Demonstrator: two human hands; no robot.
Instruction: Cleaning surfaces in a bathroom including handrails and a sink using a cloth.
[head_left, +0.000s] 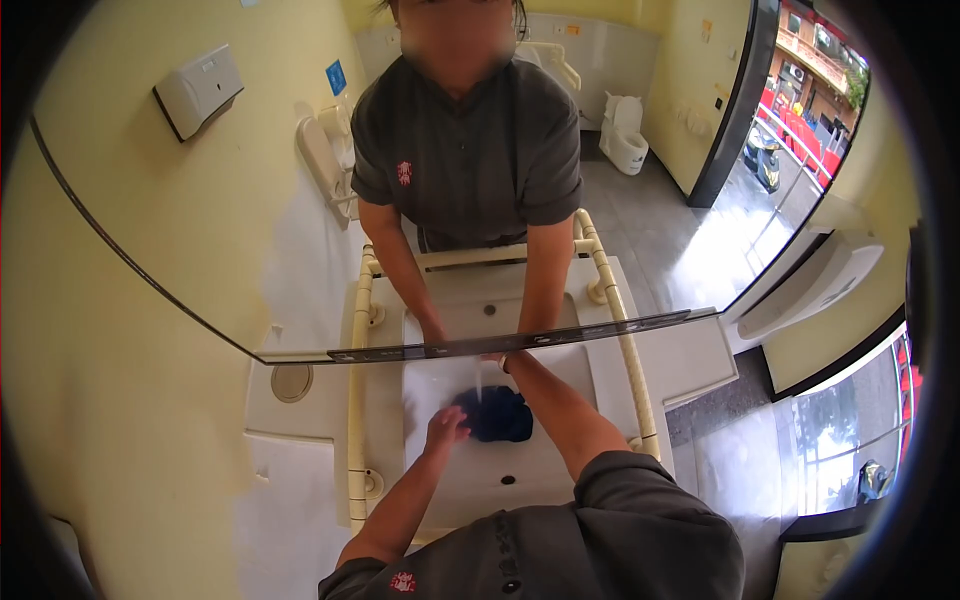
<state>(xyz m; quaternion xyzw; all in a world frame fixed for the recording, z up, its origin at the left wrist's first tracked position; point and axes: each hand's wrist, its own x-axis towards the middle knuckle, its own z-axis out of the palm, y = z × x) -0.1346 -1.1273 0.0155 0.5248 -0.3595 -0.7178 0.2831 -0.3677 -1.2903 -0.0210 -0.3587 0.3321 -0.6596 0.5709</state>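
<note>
A dark navy wet cloth (501, 414) lies bunched in the white sink basin (555, 442). A thin stream of water (478, 382) runs down onto its far left part. At the cloth's left edge is my left hand (448, 427), with fingers apart and nothing visible between them. My right hand (495, 359) reaches past the cloth to the back of the basin, where the water comes out. A light band circles its wrist. Its fingers are mostly hidden beneath the mirror's lower edge, so their hold cannot be made out.
Cream grab rails (357, 420) flank the sink on both sides. A wide mirror (637, 225) above it reflects me, a toilet and a doorway. A round metal lid (292, 383) sits in the counter at left. A white wall unit (814, 285) projects on the right.
</note>
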